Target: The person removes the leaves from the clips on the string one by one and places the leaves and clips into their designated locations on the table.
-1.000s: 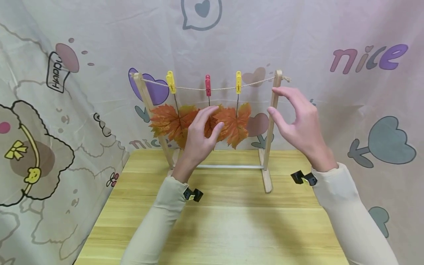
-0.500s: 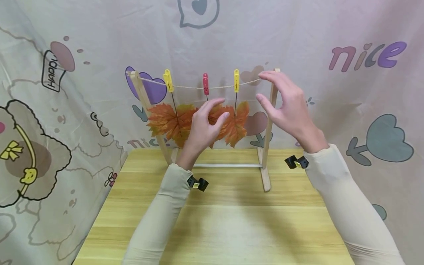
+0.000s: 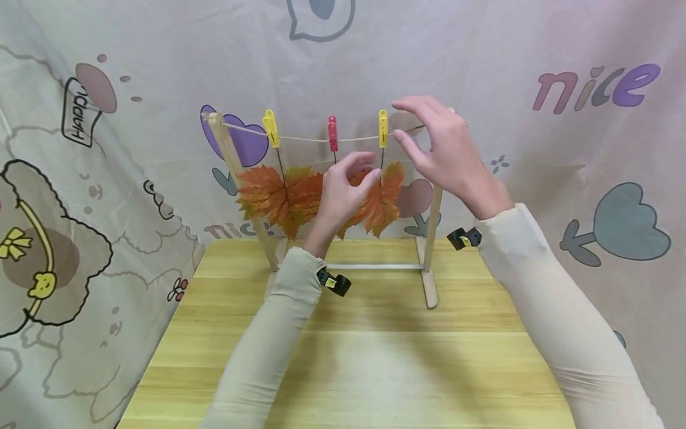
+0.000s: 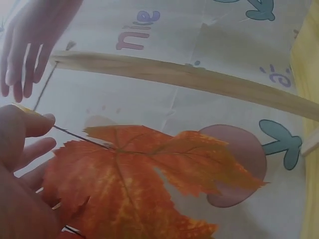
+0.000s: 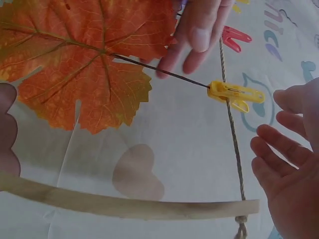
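My right hand [image 3: 447,149] is raised with thumb and fingers apart, just right of the right yellow clothespin [image 3: 383,128]; a gap shows between them in the right wrist view. That clothespin [image 5: 234,93] clips the dark stem of an orange maple leaf [image 5: 94,59] to a twine cord [image 5: 233,137]. My left hand [image 3: 343,187] is in front of the hanging leaves, fingers gently curved and nothing visibly gripped. Its fingertips are near the right leaf's stem. A red clothespin [image 3: 333,133] and another yellow clothespin [image 3: 271,128] hold the other leaves; the middle leaf is mostly hidden by my left hand.
The cord is strung between the left post [image 3: 227,146] and right post [image 3: 433,229] of a wooden stand. A pale crossbar [image 3: 375,267] joins the posts low down. The stand is on a wood-grain table [image 3: 375,369], before a printed cloth backdrop [image 3: 509,36].
My right hand has moved left from the right post to beside the right yellow clothespin. My left hand has shifted right and slightly up across the leaves. The leaves stay clipped.
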Demonstrator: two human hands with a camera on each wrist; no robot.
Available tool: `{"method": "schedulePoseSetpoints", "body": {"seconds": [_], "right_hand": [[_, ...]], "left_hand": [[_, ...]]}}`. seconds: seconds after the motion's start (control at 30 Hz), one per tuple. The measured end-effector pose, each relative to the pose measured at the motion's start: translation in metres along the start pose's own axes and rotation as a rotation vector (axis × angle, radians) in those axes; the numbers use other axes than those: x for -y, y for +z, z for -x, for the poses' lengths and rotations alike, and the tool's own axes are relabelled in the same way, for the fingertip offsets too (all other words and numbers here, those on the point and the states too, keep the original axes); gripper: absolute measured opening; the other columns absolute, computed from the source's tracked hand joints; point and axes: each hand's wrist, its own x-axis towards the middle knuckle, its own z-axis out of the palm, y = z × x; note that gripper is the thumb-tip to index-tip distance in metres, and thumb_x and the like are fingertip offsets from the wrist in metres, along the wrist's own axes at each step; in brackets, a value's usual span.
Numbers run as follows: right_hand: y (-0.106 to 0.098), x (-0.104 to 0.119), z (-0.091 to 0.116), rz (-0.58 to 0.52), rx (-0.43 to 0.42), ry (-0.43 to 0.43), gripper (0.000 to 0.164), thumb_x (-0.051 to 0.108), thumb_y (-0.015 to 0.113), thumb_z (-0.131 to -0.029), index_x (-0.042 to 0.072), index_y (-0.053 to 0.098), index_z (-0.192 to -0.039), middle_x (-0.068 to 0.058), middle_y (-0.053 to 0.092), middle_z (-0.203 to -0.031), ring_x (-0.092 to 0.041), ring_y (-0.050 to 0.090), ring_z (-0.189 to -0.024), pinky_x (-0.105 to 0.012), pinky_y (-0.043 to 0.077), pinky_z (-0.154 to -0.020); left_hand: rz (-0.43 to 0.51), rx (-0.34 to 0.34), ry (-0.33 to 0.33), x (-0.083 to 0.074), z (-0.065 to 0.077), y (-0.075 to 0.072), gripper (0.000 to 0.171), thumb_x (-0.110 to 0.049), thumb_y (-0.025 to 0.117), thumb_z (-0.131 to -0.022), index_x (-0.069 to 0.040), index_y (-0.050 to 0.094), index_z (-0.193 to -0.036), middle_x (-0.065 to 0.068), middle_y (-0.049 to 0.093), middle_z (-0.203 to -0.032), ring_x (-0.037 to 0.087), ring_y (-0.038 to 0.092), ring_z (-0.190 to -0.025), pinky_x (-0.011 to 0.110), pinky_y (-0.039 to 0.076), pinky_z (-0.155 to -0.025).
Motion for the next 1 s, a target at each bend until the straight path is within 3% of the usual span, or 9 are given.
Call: {"method": "schedulePoseSetpoints", "body": {"seconds": [0.23, 0.53, 0.83, 1.0], "right_hand": [[0.004, -0.005, -0.010, -0.009, 0.086, 0.043, 0.039, 0.015, 0.066, -0.101, 0.004, 0.062, -0.138, -0.010, 0.065, -0.135, -0.022, 0.059, -0.125, -0.038, 0.044, -0.107], [0.007, -0.007, -0.017, -0.077, 0.137, 0.095, 0.032, 0.012, 0.063, -0.102, 0.003, 0.065, -0.133, -0.010, 0.071, -0.119, -0.022, 0.069, -0.104, -0.038, 0.056, -0.092], [0.008, -0.007, -0.021, -0.089, 0.166, 0.201, 0.036, 0.023, 0.062, -0.104, 0.008, 0.065, -0.136, -0.006, 0.073, -0.114, -0.017, 0.070, -0.094, -0.031, 0.056, -0.084], [0.005, -0.007, -0.025, -0.172, 0.139, 0.259, 0.033, 0.025, 0.063, -0.104, 0.008, 0.069, -0.132, -0.005, 0.074, -0.108, -0.014, 0.067, -0.084, -0.024, 0.050, -0.074]], "left_hand": [[0.025, -0.028, -0.027, 0.008, -0.006, 0.008, 0.028, -0.012, 0.077, -0.093, -0.003, 0.072, -0.119, 0.007, 0.075, -0.111, 0.015, 0.070, -0.104, 0.031, 0.056, -0.090], [-0.013, -0.027, -0.016, 0.009, -0.008, 0.013, 0.021, -0.011, 0.079, -0.090, -0.003, 0.077, -0.109, 0.007, 0.077, -0.097, 0.014, 0.070, -0.087, 0.026, 0.055, -0.078], [0.027, -0.042, 0.023, 0.008, -0.004, 0.010, 0.014, -0.007, 0.078, -0.091, 0.000, 0.078, -0.103, 0.010, 0.077, -0.096, 0.018, 0.070, -0.085, 0.030, 0.057, -0.079], [0.016, -0.042, 0.050, 0.004, -0.005, 0.007, 0.014, -0.007, 0.077, -0.092, 0.001, 0.078, -0.103, 0.010, 0.077, -0.099, 0.018, 0.069, -0.086, 0.027, 0.056, -0.079]]}}
